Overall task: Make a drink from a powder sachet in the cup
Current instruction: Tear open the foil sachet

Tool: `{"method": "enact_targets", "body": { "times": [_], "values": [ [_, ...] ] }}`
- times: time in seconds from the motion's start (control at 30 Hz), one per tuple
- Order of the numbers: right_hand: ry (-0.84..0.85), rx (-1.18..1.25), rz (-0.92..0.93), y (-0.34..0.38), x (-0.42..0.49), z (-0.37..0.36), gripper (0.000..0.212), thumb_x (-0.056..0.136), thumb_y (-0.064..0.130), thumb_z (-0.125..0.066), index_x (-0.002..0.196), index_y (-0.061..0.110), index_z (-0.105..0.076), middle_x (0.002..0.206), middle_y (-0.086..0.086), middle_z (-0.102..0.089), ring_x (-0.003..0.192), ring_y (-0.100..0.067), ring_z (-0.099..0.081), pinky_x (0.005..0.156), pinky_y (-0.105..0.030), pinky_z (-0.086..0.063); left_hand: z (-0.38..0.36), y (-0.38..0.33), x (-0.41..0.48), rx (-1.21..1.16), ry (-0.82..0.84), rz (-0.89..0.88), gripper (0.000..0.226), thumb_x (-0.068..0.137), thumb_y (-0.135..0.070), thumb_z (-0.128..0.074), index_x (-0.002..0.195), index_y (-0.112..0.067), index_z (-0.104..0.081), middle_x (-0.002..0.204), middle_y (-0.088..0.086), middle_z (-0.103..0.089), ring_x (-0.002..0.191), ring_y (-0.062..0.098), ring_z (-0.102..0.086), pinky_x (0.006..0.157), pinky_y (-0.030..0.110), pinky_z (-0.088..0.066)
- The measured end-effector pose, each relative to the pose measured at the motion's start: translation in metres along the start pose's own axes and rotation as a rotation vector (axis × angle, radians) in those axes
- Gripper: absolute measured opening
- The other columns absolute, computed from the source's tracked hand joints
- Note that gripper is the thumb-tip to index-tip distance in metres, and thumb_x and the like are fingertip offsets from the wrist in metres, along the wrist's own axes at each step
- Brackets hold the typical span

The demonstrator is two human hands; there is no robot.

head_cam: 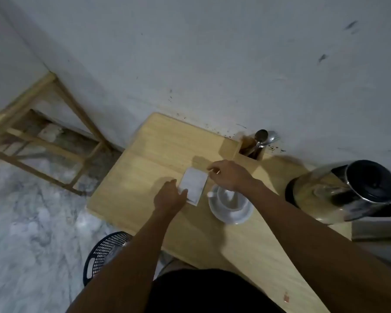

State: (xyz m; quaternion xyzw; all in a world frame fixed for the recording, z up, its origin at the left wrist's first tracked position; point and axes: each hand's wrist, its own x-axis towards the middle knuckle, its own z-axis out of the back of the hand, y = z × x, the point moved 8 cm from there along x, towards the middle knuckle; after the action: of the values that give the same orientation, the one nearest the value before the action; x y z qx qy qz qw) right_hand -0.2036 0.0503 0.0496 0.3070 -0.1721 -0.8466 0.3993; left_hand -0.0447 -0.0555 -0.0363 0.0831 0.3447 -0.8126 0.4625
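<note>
A pale powder sachet is held flat just above the wooden table. My left hand pinches its near left edge. My right hand pinches its far right corner, thumb and fingers curled there. Right of the sachet a white cup stands on a white saucer; my right wrist hides part of the cup's rim.
A steel electric kettle stands at the table's right. A wooden holder with spoons sits against the wall. A dark mesh basket lies on the marble floor below the table's near edge. A wooden frame stands left.
</note>
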Motion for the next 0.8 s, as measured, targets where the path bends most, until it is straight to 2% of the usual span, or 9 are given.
{"method": "enact_targets", "body": {
  "times": [0.1, 0.23, 0.37, 0.5, 0.7, 0.8],
  "values": [
    [0.079, -0.099, -0.069, -0.001, 0.024, -0.018, 0.037, 0.094, 0.034, -0.049, 0.128, 0.026, -0.060, 0.130, 0.005, -0.060, 0.112, -0.017, -0.057, 0.080, -0.029, -0.044, 0.001, 0.002, 0.010, 0.079, -0.065, -0.037, 0.056, 0.088, -0.048, -0.051, 0.134, -0.016, -0.044, 0.131, 0.013, -0.052, 0.114, 0.033, -0.056, 0.091, 0.042, -0.045],
    [0.183, -0.182, -0.164, -0.009, 0.056, -0.044, 0.047, 0.088, 0.036, -0.055, 0.134, 0.026, -0.054, 0.139, 0.003, -0.053, 0.119, -0.022, -0.053, 0.090, -0.035, -0.048, -0.003, 0.002, 0.022, 0.152, -0.069, -0.101, 0.042, 0.087, -0.048, -0.052, 0.121, -0.024, -0.052, 0.113, 0.009, -0.058, 0.098, 0.031, -0.062, 0.081, 0.040, -0.046],
    [0.171, -0.207, -0.201, -0.008, 0.076, -0.059, 0.044, 0.077, 0.037, -0.060, 0.119, 0.023, -0.058, 0.121, -0.001, -0.061, 0.104, -0.026, -0.059, 0.082, -0.040, -0.053, -0.006, 0.004, 0.028, 0.141, -0.057, -0.106, 0.036, 0.088, -0.046, -0.053, 0.118, -0.027, -0.055, 0.113, 0.005, -0.058, 0.097, 0.029, -0.062, 0.085, 0.041, -0.043],
    [0.124, -0.216, -0.239, -0.012, 0.084, -0.068, 0.052, 0.078, 0.040, -0.071, 0.122, 0.020, -0.052, 0.116, -0.004, -0.060, 0.104, -0.028, -0.057, 0.075, -0.033, -0.043, -0.009, 0.002, 0.029, 0.098, -0.059, -0.118, 0.030, 0.091, -0.039, -0.051, 0.117, -0.027, -0.058, 0.114, 0.002, -0.061, 0.099, 0.025, -0.062, 0.088, 0.040, -0.039],
    [0.123, -0.109, -0.310, -0.016, 0.085, -0.073, 0.019, 0.078, 0.032, -0.073, 0.090, 0.018, -0.067, 0.094, -0.002, -0.069, 0.091, -0.023, -0.064, 0.071, -0.029, -0.043, -0.010, 0.000, 0.028, 0.090, -0.041, -0.125, 0.029, 0.092, -0.036, -0.050, 0.118, -0.023, -0.054, 0.116, 0.002, -0.061, 0.104, 0.024, -0.060, 0.090, 0.040, -0.037],
    [0.107, -0.009, -0.308, -0.015, 0.083, -0.073, 0.013, 0.080, 0.027, -0.071, 0.072, 0.021, -0.064, 0.086, -0.005, -0.069, 0.086, -0.025, -0.064, 0.067, -0.031, -0.044, -0.008, 0.002, 0.030, 0.055, 0.009, -0.109, 0.039, 0.090, -0.039, -0.053, 0.126, -0.023, -0.048, 0.121, 0.001, -0.063, 0.108, 0.025, -0.060, 0.094, 0.041, -0.035]
  ]
}}
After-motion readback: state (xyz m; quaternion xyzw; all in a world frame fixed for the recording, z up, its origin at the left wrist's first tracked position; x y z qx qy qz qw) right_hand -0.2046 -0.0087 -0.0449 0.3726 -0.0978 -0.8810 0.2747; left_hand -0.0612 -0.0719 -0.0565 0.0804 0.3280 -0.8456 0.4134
